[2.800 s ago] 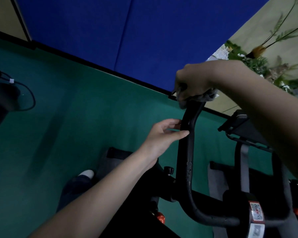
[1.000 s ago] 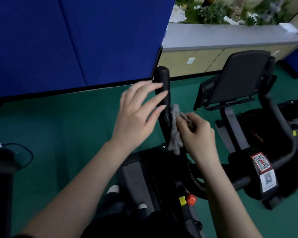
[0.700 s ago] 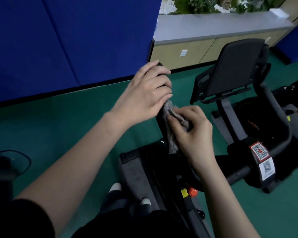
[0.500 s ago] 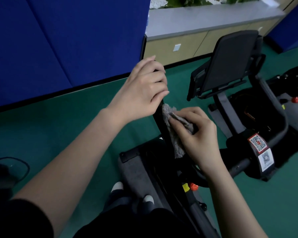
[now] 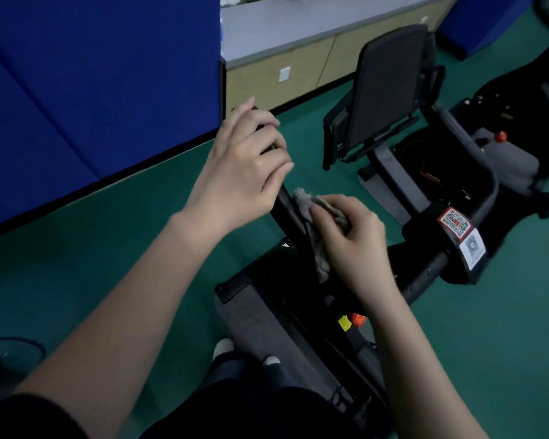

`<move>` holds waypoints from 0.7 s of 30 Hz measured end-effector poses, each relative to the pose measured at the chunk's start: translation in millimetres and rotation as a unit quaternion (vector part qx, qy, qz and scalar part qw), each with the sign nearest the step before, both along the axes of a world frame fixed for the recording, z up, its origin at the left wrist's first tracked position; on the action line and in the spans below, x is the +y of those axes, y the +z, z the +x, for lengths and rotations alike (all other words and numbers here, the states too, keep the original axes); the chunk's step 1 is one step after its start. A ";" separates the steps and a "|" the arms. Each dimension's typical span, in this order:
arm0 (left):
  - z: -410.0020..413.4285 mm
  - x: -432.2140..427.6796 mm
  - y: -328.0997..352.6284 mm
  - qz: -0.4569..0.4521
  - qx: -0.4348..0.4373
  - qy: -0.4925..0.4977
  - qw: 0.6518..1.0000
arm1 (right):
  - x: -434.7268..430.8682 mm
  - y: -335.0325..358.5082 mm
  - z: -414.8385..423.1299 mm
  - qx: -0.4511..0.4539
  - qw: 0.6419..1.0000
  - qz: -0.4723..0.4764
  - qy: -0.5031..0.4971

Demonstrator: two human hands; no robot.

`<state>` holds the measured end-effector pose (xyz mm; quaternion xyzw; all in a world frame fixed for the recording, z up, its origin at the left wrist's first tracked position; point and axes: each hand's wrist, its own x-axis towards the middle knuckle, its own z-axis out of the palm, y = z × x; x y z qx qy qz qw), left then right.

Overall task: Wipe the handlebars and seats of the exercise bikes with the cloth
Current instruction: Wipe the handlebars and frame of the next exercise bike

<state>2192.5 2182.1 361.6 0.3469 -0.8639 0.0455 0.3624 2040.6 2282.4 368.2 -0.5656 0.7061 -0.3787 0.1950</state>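
Observation:
A black upright handlebar [image 5: 288, 208] of the near exercise bike rises in the middle of the view. My left hand [image 5: 241, 172] grips its top end, with the fingers curled round the bar. Just below, my right hand [image 5: 349, 239] holds a grey cloth [image 5: 311, 229] and presses it against the bar's side; a tail of the cloth hangs down. The handlebar curves on to the right [image 5: 425, 270] to a post with QR stickers [image 5: 460, 232]. A second bike's black seat back [image 5: 390, 87] stands behind, to the right.
A blue padded wall [image 5: 92, 74] runs along the left. Behind it stands a beige cabinet with a grey top [image 5: 298, 36]. The near bike's grey base [image 5: 267, 324] lies on the green floor by my feet [image 5: 224, 346]. A black cable [image 5: 13, 346] loops at lower left.
My left hand closed round the top of the handlebar. My right hand with the cloth slid a little down the bar. The view tilted down and to the right.

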 end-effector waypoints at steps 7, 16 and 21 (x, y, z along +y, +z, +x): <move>-7.1 11.5 -10.8 0.009 -0.049 -0.009 0.999 | 3.5 0.4 -16.6 -0.012 0.996 0.090 0.023; -4.7 12.1 -7.5 0.003 -0.082 0.009 0.997 | -53.3 1.3 -14.4 -0.242 0.935 0.232 0.115; -6.8 14.9 -7.4 -0.003 -0.092 0.022 0.995 | -55.1 -2.0 -25.5 -0.236 0.914 0.298 0.139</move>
